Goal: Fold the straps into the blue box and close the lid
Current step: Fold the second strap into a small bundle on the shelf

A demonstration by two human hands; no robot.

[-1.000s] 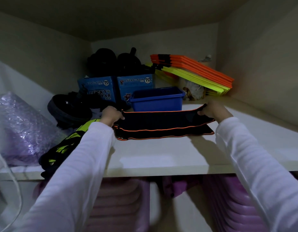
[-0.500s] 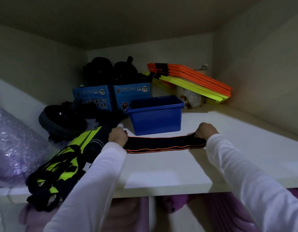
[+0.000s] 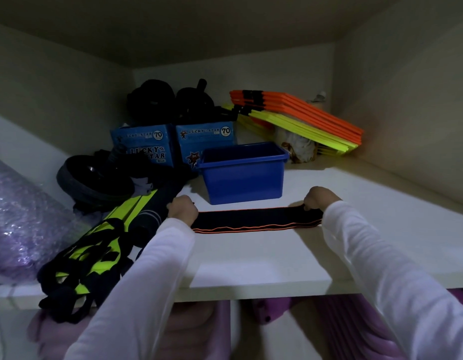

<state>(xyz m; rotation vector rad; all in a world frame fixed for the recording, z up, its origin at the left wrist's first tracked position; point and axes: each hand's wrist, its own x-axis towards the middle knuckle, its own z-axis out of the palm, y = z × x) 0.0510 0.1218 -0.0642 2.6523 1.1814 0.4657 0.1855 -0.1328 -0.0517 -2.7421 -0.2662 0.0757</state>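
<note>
Head view: left hand [image 3: 182,210] and right hand [image 3: 319,199] each pinch an end of the folded black strap [image 3: 253,220], flat on the shelf [image 3: 264,258] before the open blue box [image 3: 243,175]. Boxing remains; no lid visible, perhaps out of frame.

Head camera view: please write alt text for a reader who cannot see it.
Two hands, left hand and right hand, grip the ends of a folded black strap on a white shelf, in front of an open blue box.
</note>
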